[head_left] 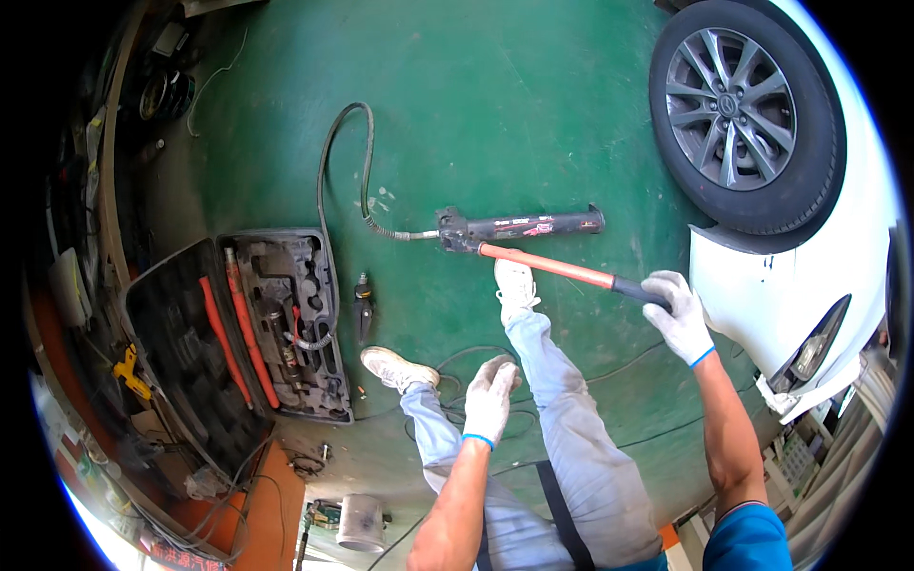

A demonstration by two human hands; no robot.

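Across most of the frame spreads a green painted workshop floor (533, 95), and at the upper right a white car (809, 257) shows its black tyre with a grey alloy wheel (733, 105). Lower left, an open black moulded tool case (238, 333) lies flat, with red rods and dark metal parts seated in its recesses. At the centre lies a black cylindrical hand pump (519, 228), its body running left to right; a black rubber hose (333, 171) loops from its left end up and back down toward the case. From the pump's left end a long orange lever with a black grip (562, 268) slopes down to the right, so its long axis points at the right side of the frame. The right hand (678, 314), in a white work glove, is wrapped around that black grip. The left hand (490, 400), gloved the same, rests with fingers curled on the person's knee, well apart from the lever and farther from it. A white shoe (514, 285) stands just below the pump body
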